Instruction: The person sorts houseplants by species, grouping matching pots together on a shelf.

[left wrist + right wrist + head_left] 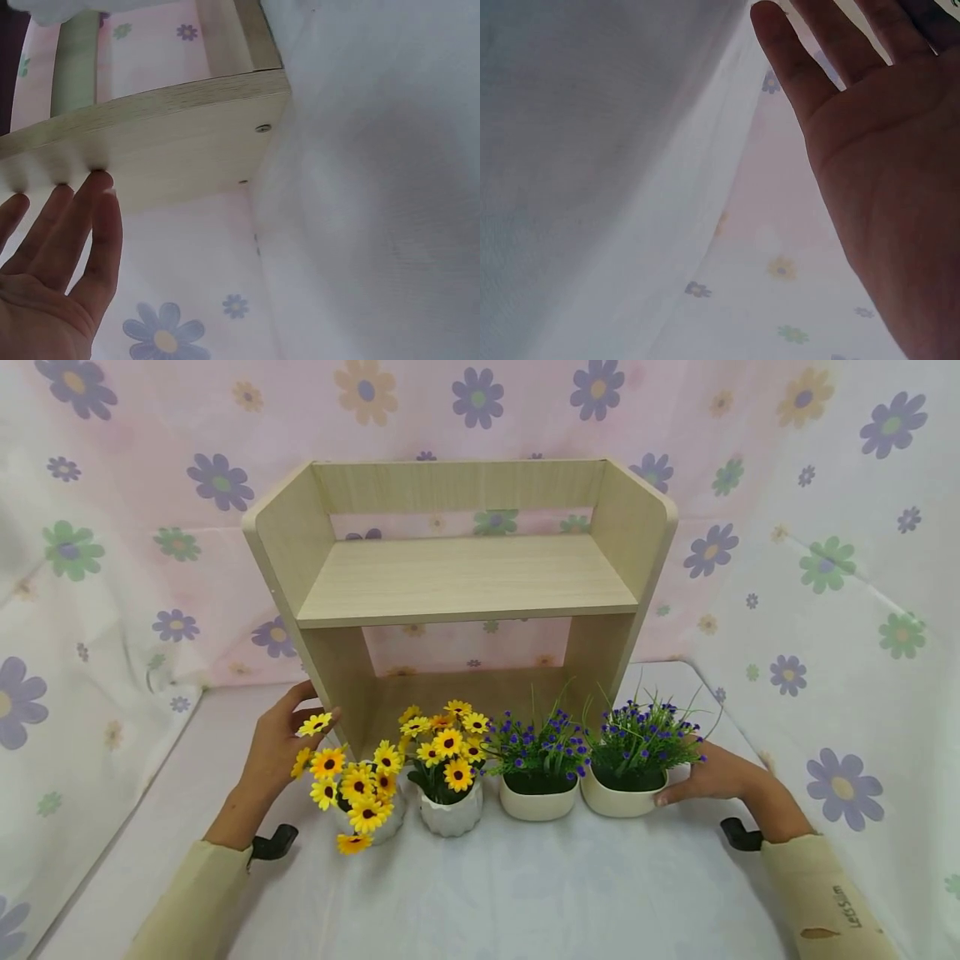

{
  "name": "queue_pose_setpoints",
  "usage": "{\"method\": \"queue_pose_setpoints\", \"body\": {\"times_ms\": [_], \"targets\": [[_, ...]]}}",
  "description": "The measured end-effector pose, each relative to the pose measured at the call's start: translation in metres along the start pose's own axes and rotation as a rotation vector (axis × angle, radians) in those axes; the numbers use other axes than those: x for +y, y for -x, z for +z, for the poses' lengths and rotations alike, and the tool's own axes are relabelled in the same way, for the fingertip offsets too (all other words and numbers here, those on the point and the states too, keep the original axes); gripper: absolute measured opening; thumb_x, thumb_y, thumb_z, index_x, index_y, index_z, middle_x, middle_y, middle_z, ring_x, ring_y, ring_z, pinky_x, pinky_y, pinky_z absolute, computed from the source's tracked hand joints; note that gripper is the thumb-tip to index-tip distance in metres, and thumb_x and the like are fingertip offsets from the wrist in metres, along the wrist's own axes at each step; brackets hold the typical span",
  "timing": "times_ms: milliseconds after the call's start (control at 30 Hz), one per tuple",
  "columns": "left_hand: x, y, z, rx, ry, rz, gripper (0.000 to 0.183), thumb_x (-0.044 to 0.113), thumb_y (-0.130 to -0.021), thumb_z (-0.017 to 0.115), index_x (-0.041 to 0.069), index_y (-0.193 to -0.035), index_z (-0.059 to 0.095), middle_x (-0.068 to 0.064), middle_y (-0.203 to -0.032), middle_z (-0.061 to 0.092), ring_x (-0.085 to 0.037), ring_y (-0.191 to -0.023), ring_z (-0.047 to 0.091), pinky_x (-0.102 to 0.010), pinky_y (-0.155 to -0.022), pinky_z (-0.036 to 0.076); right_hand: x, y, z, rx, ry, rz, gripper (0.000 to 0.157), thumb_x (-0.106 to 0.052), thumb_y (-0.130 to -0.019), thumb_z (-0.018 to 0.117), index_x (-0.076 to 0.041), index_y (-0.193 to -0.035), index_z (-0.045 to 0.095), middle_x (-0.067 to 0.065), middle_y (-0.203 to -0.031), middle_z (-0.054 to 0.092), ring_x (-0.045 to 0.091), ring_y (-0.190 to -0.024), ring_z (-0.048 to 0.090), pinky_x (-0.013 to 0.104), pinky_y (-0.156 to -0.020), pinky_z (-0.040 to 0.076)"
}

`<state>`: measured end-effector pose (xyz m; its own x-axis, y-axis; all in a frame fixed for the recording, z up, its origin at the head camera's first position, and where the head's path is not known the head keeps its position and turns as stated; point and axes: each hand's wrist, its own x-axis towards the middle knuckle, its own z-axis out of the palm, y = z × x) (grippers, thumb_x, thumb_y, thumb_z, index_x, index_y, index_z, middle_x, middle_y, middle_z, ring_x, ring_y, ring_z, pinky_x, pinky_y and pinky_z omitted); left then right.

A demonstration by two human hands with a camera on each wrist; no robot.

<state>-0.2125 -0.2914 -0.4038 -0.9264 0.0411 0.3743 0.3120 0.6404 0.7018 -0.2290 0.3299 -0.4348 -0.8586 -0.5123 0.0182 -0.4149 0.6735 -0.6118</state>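
At twelve o'clock on the flat white counter point(570, 893), a pale, boxy wooden shelf point(465, 577) is standing, looking stiff, maybe heavy, best held by both sides. Left hand point(274, 742) at eight and right hand point(708, 772) at four are holding fingers apart.

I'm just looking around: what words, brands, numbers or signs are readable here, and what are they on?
"LetsSlim": dark lettering running along the beige fabric sleeve on the person's right arm; any apostrophe is too small to confirm.
No other readable text: I see none on the pale wood-grain two-tier shelf, white scalloped pots, cream rounded pots or flower-printed cloth backdrop.
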Motion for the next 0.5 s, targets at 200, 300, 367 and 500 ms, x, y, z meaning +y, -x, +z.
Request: {"method": "queue_pose_setpoints", "body": {"times_ms": [200, 300, 367, 500], "targets": [[0.0011, -0.0021, -0.004, 0.0, 0.045, 0.003, 0.06, 0.022, -0.094, 0.07, 0.022, -0.149, 0.046, -0.01, -0.142, 0.055, -0.035, -0.118, 0.063, -0.007, -0.083, 0.048, -0.0059, -0.0006, 0.0032, 0.001, 0.0, -0.016, 0.11, -0.042, -0.064, 0.094, -0.01, -0.15, 0.035, 0.012, -0.152, 0.04, 0.034, -0.14, 0.033, 0.064, -0.109, 0.032], [0.0014, -0.0023, -0.0069, -0.007, 0.047, 0.008, 0.062, 0.011, -0.093, 0.071, 0.022, -0.149, 0.047, -0.011, -0.142, 0.055, -0.035, -0.118, 0.063, -0.014, -0.083, 0.052, -0.0058, -0.0014, 0.003, 0.009, 0.029, -0.047, 0.105, -0.044, -0.065, 0.093, -0.011, -0.149, 0.038, 0.008, -0.149, 0.045, 0.028, -0.137, 0.039, 0.057, -0.109, 0.037], [0.0019, -0.0019, -0.0084, -0.011, 0.051, 0.017, 0.063, 0.007, -0.092, 0.071, 0.024, -0.149, 0.048, -0.009, -0.142, 0.055, -0.035, -0.119, 0.063, -0.018, -0.084, 0.054, -0.0049, -0.0018, 0.0021, 0.02, 0.059, -0.065, 0.1, -0.046, -0.066, 0.092, -0.012, -0.146, 0.041, 0.005, -0.144, 0.051, 0.022, -0.132, 0.045, 0.05, -0.107, 0.042], [0.0027, -0.0023, -0.0091, -0.017, 0.049, 0.021, 0.067, -0.001, -0.09, 0.071, 0.02, -0.15, 0.048, -0.011, -0.142, 0.055, -0.037, -0.119, 0.063, -0.019, -0.084, 0.054, -0.0036, -0.0015, -0.0007, 0.03, 0.057, -0.076, 0.092, -0.042, -0.069, 0.091, -0.012, -0.143, 0.045, 0.003, -0.139, 0.054, 0.02, -0.127, 0.053, 0.04, -0.102, 0.049]]}}
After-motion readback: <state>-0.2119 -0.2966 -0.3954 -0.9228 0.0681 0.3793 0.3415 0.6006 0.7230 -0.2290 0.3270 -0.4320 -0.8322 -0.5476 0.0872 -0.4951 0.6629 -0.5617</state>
